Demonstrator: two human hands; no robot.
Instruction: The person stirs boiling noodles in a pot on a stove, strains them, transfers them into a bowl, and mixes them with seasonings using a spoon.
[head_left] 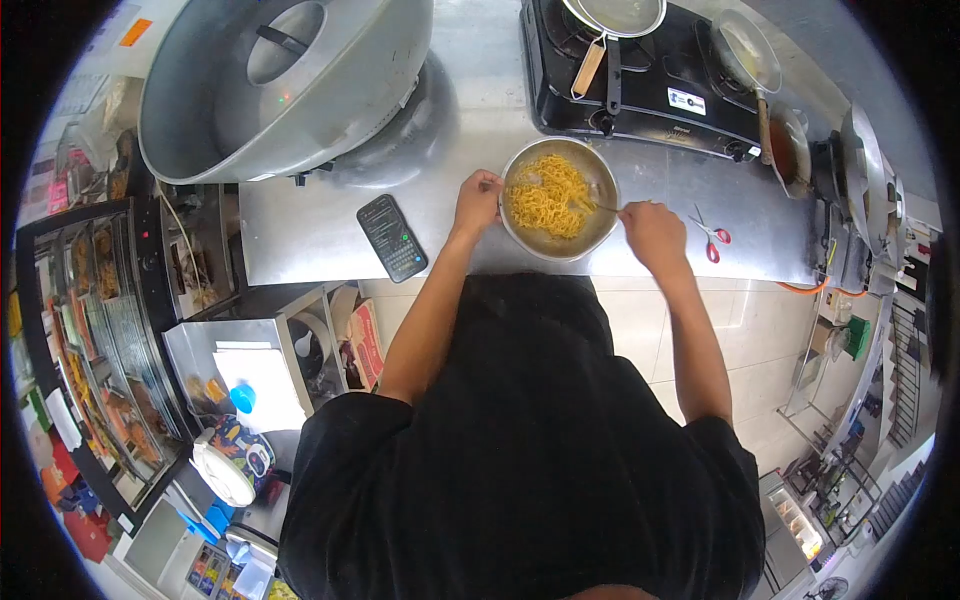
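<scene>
A round metal bowl (518,237) of yellow noodles (550,197) stands on the steel counter in front of me. My left hand (478,203) is closed on its left rim, thumb and fingers pinching the edge. On the other side, my right hand (655,235) grips a thin metal utensil (602,206) that reaches over the right rim into the noodles. Its tip is buried, so whether it is a fork or a spoon I cannot tell. Right of that hand lie scissors (713,240) with red handles.
A phone (392,238) with its screen lit lies left of the bowl. Beyond the bowl stands a black gas stove (640,110) with a pan (615,12) and a wood-handled strainer (588,70). A large metal vessel (290,90) takes up the back left. More pans crowd the right end.
</scene>
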